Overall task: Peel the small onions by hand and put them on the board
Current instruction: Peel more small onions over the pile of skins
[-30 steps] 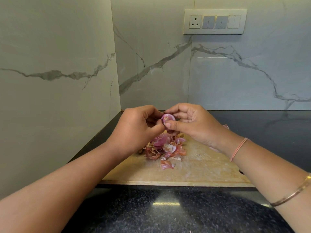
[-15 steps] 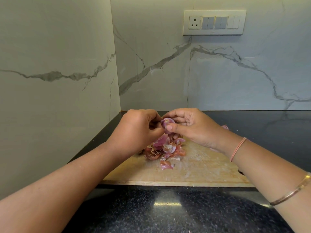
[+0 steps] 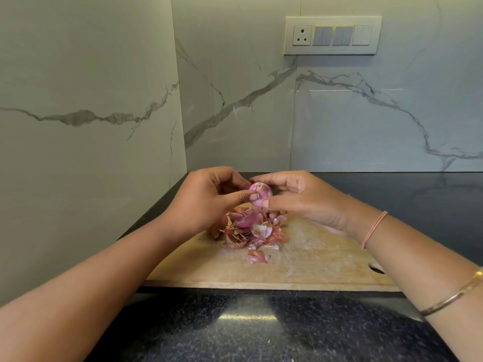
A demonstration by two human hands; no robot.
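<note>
Rising behind everything are two grey-veined marble walls (image 3: 78, 105) that meet in one corner, and the back one carries a single switch plate (image 3: 332, 35) with one socket. Below them runs one dark speckled surface (image 3: 261, 335), and on it lies one wooden board (image 3: 318, 265), its long edge toward the person.

Two hands meet above the far part of the board. The left hand (image 3: 206, 202) and the right hand (image 3: 300, 202) both pinch the same small onion (image 3: 261, 192) between thumb and curled fingers, and their thumb tips touch at its lower edge. It is the only onion in sight. It is pink-purple, held clear of the wood, directly above the peels.

One loose pile of peels (image 3: 251, 231) sits on the board under the hands, and one stray peel (image 3: 257, 258) lies just in front of it. The right forearm wears one thin pink band (image 3: 375, 228) and one gold bangle (image 3: 457, 296).
</note>
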